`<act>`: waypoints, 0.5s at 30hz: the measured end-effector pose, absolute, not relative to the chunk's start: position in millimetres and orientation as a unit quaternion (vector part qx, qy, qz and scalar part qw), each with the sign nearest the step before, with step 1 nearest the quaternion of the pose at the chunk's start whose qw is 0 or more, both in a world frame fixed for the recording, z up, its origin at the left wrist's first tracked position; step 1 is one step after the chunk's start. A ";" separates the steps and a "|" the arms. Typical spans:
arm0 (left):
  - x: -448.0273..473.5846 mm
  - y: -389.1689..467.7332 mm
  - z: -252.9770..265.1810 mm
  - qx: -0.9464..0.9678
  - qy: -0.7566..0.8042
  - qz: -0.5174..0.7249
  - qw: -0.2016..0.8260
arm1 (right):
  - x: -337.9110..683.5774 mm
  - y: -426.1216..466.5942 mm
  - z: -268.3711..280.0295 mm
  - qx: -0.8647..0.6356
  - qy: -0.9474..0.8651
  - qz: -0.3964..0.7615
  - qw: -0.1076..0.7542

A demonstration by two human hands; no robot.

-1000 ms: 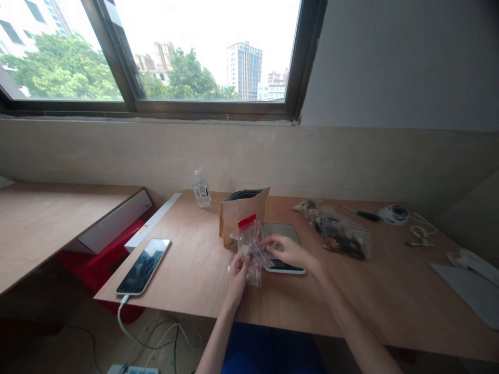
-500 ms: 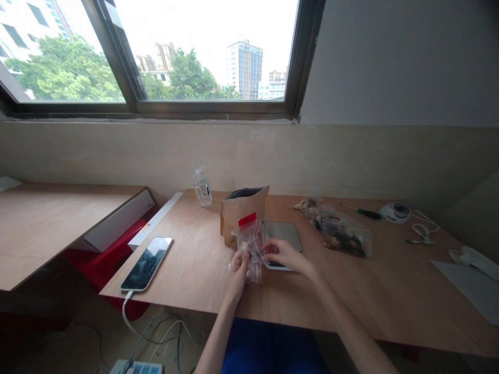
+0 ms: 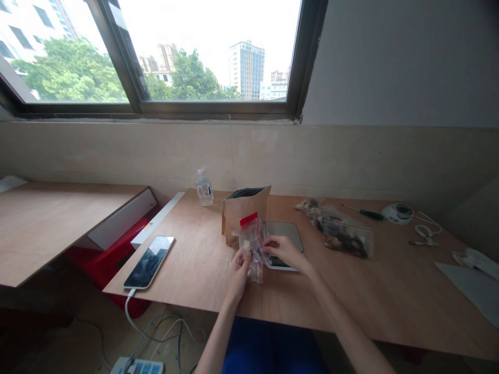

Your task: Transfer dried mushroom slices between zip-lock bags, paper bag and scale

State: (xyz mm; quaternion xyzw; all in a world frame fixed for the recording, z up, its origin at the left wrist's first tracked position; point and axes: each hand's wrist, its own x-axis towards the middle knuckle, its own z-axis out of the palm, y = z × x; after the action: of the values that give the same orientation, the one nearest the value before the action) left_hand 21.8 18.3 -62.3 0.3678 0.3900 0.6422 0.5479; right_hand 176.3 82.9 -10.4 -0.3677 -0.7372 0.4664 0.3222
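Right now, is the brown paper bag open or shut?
Open: the brown paper bag stands with its mouth spread, dark inside showing.

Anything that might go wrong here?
1. Spill: the left-hand grip and right-hand grip both hold a thin clear plastic bag with something pale inside; if its mouth is open (hard to tell), a slip might drop the contents.
2. Tip-over: the open-topped paper bag stands just behind it and might get knocked.
3. Snag: the phone lies near the table edge with its cable hanging over; a tug could pull it off.
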 end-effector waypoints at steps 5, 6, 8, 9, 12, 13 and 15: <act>21.3 18.8 -64.7 0.366 0.396 0.643 0.543 | 176.2 82.6 -7.7 -0.343 -0.748 0.475 0.312; 21.2 18.9 -66.0 0.365 0.398 0.644 0.543 | 176.6 82.8 -7.8 -0.341 -0.755 0.470 0.304; 21.0 19.1 -68.2 0.363 0.397 0.646 0.542 | 177.6 83.5 -9.4 -0.336 -0.776 0.448 0.292; 20.8 19.1 -69.0 0.360 0.396 0.648 0.542 | 178.3 84.0 -10.8 -0.332 -0.787 0.433 0.288; 20.5 19.3 -70.3 0.346 0.394 0.651 0.549 | 179.5 85.0 -15.0 -0.323 -0.813 0.396 0.280; 20.4 19.4 -70.7 0.342 0.394 0.650 0.552 | 179.4 85.2 -15.7 -0.324 -0.814 0.392 0.281; 20.2 19.9 -71.7 0.338 0.392 0.651 0.555 | 178.3 85.7 -15.5 -0.328 -0.809 0.391 0.290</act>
State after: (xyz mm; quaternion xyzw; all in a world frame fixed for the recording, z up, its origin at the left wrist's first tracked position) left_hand 20.2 19.9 -71.7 0.3381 0.3918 0.6508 0.5555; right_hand 178.3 85.7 -15.5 -0.3279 -0.8092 0.3915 0.2905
